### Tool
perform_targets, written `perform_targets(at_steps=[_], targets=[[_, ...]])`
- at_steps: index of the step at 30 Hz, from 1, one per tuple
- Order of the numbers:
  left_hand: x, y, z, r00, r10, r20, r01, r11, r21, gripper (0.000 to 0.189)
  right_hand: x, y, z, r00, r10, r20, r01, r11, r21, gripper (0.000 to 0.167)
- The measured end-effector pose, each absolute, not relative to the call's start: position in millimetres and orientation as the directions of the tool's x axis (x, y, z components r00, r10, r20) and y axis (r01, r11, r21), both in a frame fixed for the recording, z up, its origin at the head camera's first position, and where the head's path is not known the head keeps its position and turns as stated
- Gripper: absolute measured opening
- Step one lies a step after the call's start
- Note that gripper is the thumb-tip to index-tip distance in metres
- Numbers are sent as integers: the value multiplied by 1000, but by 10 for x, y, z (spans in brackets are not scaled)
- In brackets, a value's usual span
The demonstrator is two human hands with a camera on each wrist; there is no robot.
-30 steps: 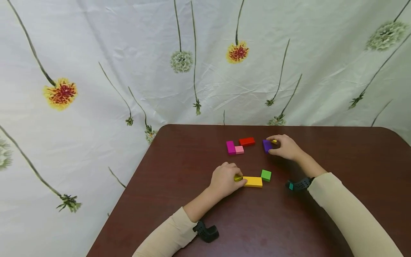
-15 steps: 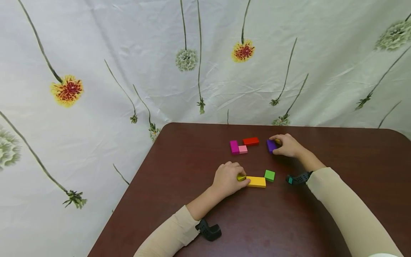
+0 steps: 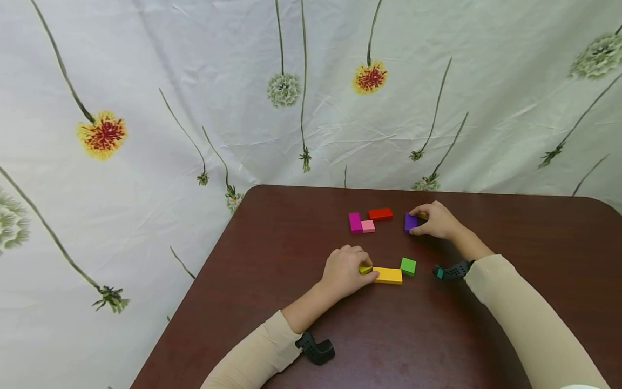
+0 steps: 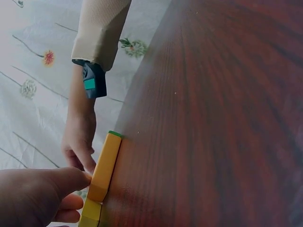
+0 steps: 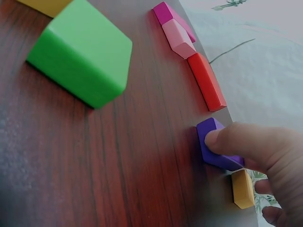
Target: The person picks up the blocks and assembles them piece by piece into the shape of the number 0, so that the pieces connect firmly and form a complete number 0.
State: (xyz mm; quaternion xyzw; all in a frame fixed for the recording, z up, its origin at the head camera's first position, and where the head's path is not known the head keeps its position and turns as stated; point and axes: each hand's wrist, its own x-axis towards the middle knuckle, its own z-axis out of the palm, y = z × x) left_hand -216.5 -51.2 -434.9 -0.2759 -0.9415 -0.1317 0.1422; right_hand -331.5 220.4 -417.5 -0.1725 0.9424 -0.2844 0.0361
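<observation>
My left hand (image 3: 345, 272) curls its fingers round a small yellow block (image 3: 365, 269), with the thumb against the neighbouring longer orange-yellow block (image 4: 106, 165). These two blocks lie end to end. A green block (image 3: 408, 266) sits at the far right corner of the orange-yellow one. Farther back, my right hand (image 3: 439, 221) pinches a purple block (image 3: 410, 222) by its near and far ends, thumb on the near end. Beside the purple block, a small tan-yellow block (image 5: 243, 190) lies partly hidden under the right hand in the head view.
Left of the purple block lie a red block (image 3: 380, 214), a pink block (image 3: 367, 226) and a magenta block (image 3: 356, 222). All rest on a dark brown table (image 3: 272, 237). A flower-print cloth (image 3: 218, 81) hangs behind the table's back edge.
The purple block has turned slightly under my right hand and now stands straighter. My left hand keeps its place at the yellow blocks. The whole head view has shifted a little.
</observation>
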Motion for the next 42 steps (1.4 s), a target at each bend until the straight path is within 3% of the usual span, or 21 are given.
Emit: perform_targets(at_steps=[26, 42], targets=[[-2172, -532, -4353, -815, 467, 343, 547, 814, 194, 23, -2909, 2131, -4200, -870, -478, 119, -460, 700, -546, 45], [-2184, -514, -4365, -812, 471, 345, 555, 806, 204, 22, -2804, 2162, -4239, -851, -507, 135, -489, 674, -554, 43]])
